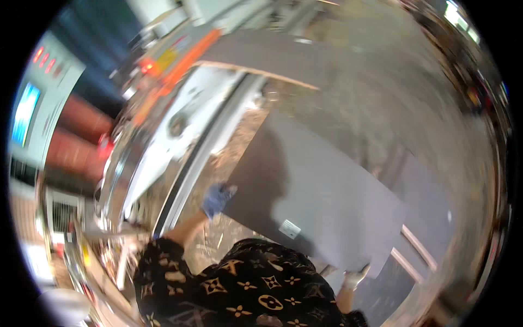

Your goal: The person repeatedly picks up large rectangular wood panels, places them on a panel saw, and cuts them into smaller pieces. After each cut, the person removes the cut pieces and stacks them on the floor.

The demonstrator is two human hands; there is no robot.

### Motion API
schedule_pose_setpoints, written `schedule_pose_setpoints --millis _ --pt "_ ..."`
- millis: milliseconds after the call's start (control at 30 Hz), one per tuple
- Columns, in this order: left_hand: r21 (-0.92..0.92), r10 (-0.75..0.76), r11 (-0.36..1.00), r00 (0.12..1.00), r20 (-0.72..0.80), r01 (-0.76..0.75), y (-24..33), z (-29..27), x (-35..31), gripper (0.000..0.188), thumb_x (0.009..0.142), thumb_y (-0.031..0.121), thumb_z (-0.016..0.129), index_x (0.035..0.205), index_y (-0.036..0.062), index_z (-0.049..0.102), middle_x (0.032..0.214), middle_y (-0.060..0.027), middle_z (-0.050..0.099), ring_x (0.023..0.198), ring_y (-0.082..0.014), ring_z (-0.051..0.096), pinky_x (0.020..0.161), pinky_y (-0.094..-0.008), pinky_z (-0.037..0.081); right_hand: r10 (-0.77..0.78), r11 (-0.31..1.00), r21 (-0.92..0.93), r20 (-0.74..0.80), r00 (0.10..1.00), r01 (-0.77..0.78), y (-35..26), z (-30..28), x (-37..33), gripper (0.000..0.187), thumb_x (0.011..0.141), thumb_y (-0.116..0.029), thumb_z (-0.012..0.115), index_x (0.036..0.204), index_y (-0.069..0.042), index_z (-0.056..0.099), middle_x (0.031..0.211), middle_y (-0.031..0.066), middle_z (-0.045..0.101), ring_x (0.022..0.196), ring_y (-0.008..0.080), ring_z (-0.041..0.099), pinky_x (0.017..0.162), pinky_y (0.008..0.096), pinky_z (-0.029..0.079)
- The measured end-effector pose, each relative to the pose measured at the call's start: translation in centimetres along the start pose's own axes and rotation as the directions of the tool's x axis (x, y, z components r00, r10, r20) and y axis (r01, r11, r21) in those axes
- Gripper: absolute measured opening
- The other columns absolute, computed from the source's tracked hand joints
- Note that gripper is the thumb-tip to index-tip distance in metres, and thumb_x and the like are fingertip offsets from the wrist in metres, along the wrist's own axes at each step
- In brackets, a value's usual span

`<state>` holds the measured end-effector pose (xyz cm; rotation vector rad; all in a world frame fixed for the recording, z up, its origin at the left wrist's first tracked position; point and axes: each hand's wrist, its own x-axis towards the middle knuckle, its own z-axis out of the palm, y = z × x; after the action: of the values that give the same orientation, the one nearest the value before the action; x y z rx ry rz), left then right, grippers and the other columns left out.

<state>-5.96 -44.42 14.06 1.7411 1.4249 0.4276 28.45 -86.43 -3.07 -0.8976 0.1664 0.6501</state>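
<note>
A large flat grey panel [321, 185] spans the space in front of me, with a small white label [290, 229] near its close edge. My left hand [216, 200], in a blue glove, is closed on the panel's left edge. At the near right corner, my right hand [355, 276], in a pale glove, grips the same panel. Its fingers are partly hidden under the board. A shadow falls across the panel's left part.
To the left runs a machine bed with a metal rail [204, 144] and an orange guard [188, 54]. Another dark panel [261, 52] lies beyond. More grey boards [422, 201] are stacked at right. A control cabinet with a lit screen [25, 113] stands far left.
</note>
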Motion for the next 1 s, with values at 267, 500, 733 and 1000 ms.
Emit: schedule_pose_setpoints --millis 267,500,733,1000 --pt "0.346 -0.224 0.883 0.932 -0.286 0.318 -15.8 -17.1 0.9 0.054 0.078 0.057 0.06 0.093 0.006 0.068 0.078 -0.0141 0.067 0.074 -0.0259 0.062 0.07 -0.0367 0.048 0.229 0.958 0.145 0.121 0.966 -0.245 9.6 13.0 -3.6 0.056 0.078 -0.03 0.068 0.123 -0.005 0.048 0.122 0.0096 0.051 0.108 0.0271 0.049 0.096 0.041 0.042" --pt "0.215 0.017 0.936 0.575 -0.818 0.278 -19.4 -22.9 4.3 0.067 0.071 0.043 0.07 0.126 0.0135 0.048 0.125 -0.0169 0.049 0.117 -0.0332 0.046 0.096 -0.0417 0.039 0.651 0.709 -0.001 0.386 0.654 -0.705 17.3 22.9 -10.1 0.053 0.085 -0.034 0.06 0.124 -0.002 0.044 0.123 0.0118 0.049 0.11 0.0259 0.048 0.099 0.0447 0.039" --pt "-0.741 -0.563 0.646 0.54 -0.625 -0.183 -21.6 -14.4 5.4 0.059 0.08 0.031 0.068 0.125 0.002 0.044 0.125 -0.0157 0.05 0.112 -0.0278 0.052 0.092 -0.0371 0.045 0.909 0.343 0.023 0.242 0.339 -0.939 23.0 31.7 -16.9 0.043 0.085 -0.042 0.059 0.114 -0.01 0.054 0.114 0.0065 0.059 0.11 0.0226 0.052 0.097 0.0471 0.041" --pt "-0.986 -0.6 -0.013 0.791 -0.123 -0.164 -24.8 -16.2 10.7 0.038 0.085 0.037 0.059 0.107 0.0055 0.059 0.098 -0.0118 0.063 0.082 -0.0254 0.063 0.073 -0.0398 0.054 0.901 0.418 -0.091 0.167 0.4 -0.904 26.2 33.4 -17.0 0.035 0.087 -0.04 0.058 0.112 -0.018 0.054 0.115 -0.0032 0.057 0.113 0.0159 0.049 0.099 0.0424 0.04"
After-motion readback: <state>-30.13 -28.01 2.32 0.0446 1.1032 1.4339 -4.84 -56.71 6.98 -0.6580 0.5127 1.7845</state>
